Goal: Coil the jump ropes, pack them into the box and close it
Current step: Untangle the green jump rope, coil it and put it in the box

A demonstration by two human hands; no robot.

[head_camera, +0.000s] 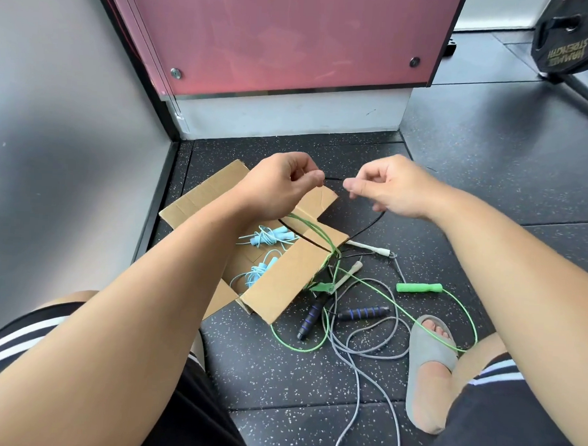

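Left hand [280, 185] pinches the black jump rope [335, 179] above the open cardboard box [283, 283], right hand [391, 190] apparently pinching the same cord, which loops down to the speckled floor [473, 183] beside it.

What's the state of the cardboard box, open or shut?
Open: the cardboard box has its flaps spread outward, and light blue jump ropes lie visible inside.

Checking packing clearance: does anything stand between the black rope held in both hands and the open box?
The box has its flaps open. The green rope crosses the black rope at the box's right-hand flap and looks tangled with it there. The light-blue ropes already lie inside.
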